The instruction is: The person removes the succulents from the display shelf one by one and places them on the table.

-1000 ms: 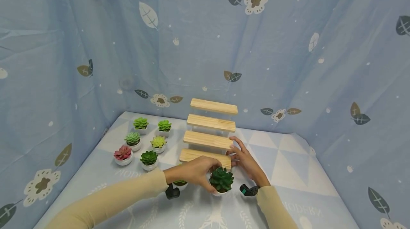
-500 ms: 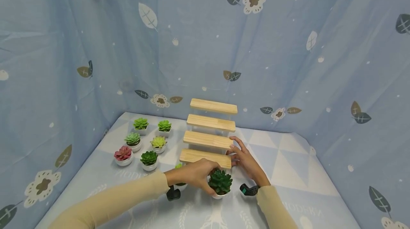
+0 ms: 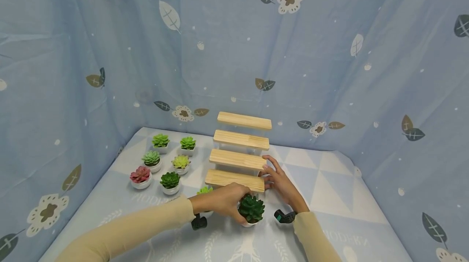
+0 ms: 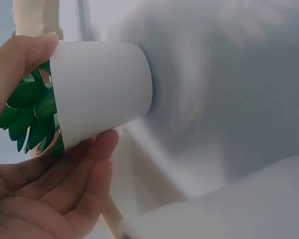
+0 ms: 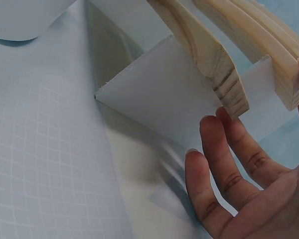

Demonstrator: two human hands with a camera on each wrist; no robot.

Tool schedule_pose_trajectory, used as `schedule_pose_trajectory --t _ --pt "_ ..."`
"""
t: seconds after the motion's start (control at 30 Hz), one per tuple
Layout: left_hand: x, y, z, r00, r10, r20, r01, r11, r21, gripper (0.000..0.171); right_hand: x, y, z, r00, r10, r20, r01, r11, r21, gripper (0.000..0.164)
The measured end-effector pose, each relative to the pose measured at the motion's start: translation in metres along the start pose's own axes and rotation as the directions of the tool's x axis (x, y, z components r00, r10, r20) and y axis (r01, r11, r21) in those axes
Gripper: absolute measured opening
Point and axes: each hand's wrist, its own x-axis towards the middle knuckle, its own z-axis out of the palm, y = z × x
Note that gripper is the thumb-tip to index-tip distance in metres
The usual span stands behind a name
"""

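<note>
A dark green succulent (image 3: 251,207) in a white pot (image 4: 102,87) is in my left hand (image 3: 228,201), thumb on one side of the rim and fingers on the other. The pot's base is at or very near the tabletop; I cannot tell if it touches. Just behind it stands a stepped rack with several wooden shelves (image 3: 234,180) on pale, see-through side panels (image 5: 154,89). My right hand (image 3: 280,182) rests at the rack's right end, its loosely bent fingertips touching the plank ends. A light green succulent (image 3: 204,190) is partly hidden behind my left wrist.
Left of the rack stand several potted succulents: a red one (image 3: 140,175), a dark green one (image 3: 170,180), a yellow-green one (image 3: 181,162) and paler greens (image 3: 152,158). A patterned cloth covers the table (image 3: 322,188). Blue curtains (image 3: 234,42) enclose the back and sides.
My left hand has brought the dark green succulent slightly down and left, towards me. More of the light green succulent behind my wrist shows. My right hand has stayed at the rack.
</note>
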Motion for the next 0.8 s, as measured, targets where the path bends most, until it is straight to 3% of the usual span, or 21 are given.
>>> schedule_pose_trajectory --t 0.6,0.8 --pt "0.0008 0.0003 -0.0018 0.997 -0.081 -0.006 0.081 0.997 -0.02 0.071 0.0018 -0.0028 0.002 1.0 0.0 -0.018 0.0 1.0 -0.006 0.065" --pt "-0.0001 0.0004 -0.0077 0.999 -0.052 -0.012 0.052 0.998 -0.03 0.069 -0.0009 -0.0032 0.0008 1.0 -0.001 -0.012 0.001 1.0 -0.023 0.059"
